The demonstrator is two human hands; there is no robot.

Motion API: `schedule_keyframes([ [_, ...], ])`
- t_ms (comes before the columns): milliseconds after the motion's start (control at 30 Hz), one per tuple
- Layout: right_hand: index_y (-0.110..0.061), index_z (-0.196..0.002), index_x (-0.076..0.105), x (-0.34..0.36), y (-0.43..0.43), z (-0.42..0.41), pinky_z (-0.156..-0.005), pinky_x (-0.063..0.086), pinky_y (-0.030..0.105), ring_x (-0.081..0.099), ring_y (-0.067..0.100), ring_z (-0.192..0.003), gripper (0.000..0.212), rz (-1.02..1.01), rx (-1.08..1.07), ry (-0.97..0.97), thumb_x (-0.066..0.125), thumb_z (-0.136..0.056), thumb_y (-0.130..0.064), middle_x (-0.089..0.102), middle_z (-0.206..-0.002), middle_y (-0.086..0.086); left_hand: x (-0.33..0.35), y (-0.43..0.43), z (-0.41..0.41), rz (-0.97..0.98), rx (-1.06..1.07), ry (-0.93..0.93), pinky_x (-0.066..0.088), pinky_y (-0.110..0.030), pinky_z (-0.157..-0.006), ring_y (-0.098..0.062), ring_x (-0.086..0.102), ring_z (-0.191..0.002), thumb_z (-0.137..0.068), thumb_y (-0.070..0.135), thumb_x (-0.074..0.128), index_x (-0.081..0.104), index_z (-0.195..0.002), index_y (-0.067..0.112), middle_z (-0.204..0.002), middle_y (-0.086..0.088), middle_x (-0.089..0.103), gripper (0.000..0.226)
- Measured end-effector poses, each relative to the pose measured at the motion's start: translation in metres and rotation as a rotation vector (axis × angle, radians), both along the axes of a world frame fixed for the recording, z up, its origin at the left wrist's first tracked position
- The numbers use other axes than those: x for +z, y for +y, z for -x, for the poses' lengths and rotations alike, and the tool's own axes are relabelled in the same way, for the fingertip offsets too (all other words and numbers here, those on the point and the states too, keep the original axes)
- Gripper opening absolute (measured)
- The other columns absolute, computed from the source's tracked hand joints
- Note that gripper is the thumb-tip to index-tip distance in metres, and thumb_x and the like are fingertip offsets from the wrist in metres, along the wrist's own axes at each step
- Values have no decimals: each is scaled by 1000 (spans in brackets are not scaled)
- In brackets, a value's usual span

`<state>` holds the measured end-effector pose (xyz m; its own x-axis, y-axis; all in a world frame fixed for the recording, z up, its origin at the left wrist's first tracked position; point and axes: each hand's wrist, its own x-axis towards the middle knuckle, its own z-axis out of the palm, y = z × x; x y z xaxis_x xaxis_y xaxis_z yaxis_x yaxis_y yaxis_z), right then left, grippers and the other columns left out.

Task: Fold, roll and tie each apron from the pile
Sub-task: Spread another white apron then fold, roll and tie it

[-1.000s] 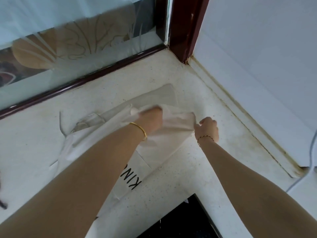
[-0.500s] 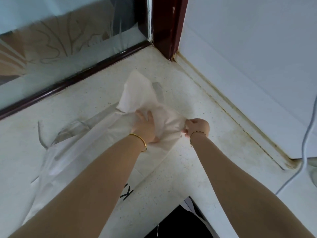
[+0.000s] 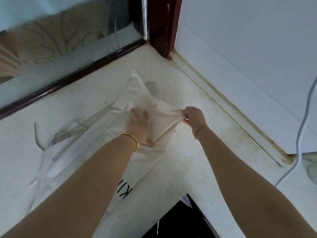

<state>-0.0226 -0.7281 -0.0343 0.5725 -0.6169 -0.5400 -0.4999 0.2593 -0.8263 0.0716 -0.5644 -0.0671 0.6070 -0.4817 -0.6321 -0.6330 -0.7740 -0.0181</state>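
On the speckled white counter, set into a corner, lay a white apron, running from the near left toward the far corner. Behind it stood a frosted glass pane with a leaf pattern, edged along the bottom by a dark red frame, and a post of the same colour rose at the corner. To the right ran a white wall, with a yellowed seam where it met the counter. A grey cable hung down the wall at the far right and trailed onto the counter. Near the bottom edge a dark gap cut into the counter.

The left hand lay flat on the apron's middle, fingers spread and pressing the cloth down, a gold bangle on its wrist. The right hand pinched the apron's right edge between thumb and curled fingers and pulled it taut toward the right, a thin bracelet on that wrist. The far end of the cloth stood up in a peak beyond the left hand. A grey strap showed beside the peak, and another strap curled on the counter at the left. Black letters showed on the near part, partly hidden by the left forearm.
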Motion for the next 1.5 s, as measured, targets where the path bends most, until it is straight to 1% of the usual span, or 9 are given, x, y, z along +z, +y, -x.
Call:
schedule_keyframes([
  [167,-15,-47,33,12,3,-5,-56,16,31,22,12,-54,26,127,87,-134,47,-69,-10,25,-56,2,1,9,6,6,-11,-3,32,-41,-109,-48,29,-133,-63,56,78,-23,-147,15,-146,-37,-23,138],
  [300,-3,-64,51,11,2,-7,-64,38,29,35,16,-59,11,60,5,-167,46,-72,-7,34,-64,8,13,10,3,-15,25,87,33,-42,-107,-46,25,-136,-73,40,77,-18,-149,14,-149,-30,-23,124],
  [433,-11,-81,55,0,-8,-2,-69,58,33,63,20,-67,24,107,100,181,37,-93,-1,57,-76,6,37,-8,-15,171,131,-53,42,-41,-97,-39,45,-123,-91,8,52,27,-139,2,-148,-22,16,55],
  [600,4,-75,59,-2,-8,1,-75,50,39,57,24,-77,25,390,213,149,37,-81,13,60,-84,20,56,-58,-34,452,-313,-53,32,-40,-108,-28,22,-138,-80,-1,55,28,-145,17,-155,-6,13,72],
  [833,1,-62,57,10,-7,-7,-67,43,24,46,20,-79,30,493,211,-99,38,-74,20,48,-88,9,78,-107,-36,151,-435,220,38,-41,-99,-19,54,-88,-76,12,59,46,-128,24,-87,10,54,55],
  [1000,-20,-51,45,13,-16,-3,-68,43,37,48,21,-75,30,519,296,65,40,-78,-7,48,-84,3,90,-103,-48,49,-425,220,39,-26,-58,-19,55,-77,-77,29,70,57,-100,19,-91,0,58,28],
  [1133,-4,-64,48,15,-19,0,-61,33,33,40,20,-63,36,444,324,142,47,-72,-39,42,-68,8,98,-99,-62,26,-429,214,43,-28,-62,-20,57,-81,-78,38,69,59,-100,17,-96,0,60,32],
  [1367,-9,-68,58,10,-18,0,-69,55,36,61,18,-68,23,391,267,100,66,-82,-26,58,-70,1,105,-103,-59,-233,-301,448,52,-44,-92,-28,67,-95,-81,33,70,63,-108,18,-106,-6,70,32],
  [1500,-16,-65,47,8,-19,6,-64,52,25,71,18,-68,26,256,275,92,67,-82,-20,58,-77,-1,121,-105,-57,-308,-441,227,49,-33,-71,-17,56,-76,-85,39,64,59,-113,23,-103,0,60,33],
])
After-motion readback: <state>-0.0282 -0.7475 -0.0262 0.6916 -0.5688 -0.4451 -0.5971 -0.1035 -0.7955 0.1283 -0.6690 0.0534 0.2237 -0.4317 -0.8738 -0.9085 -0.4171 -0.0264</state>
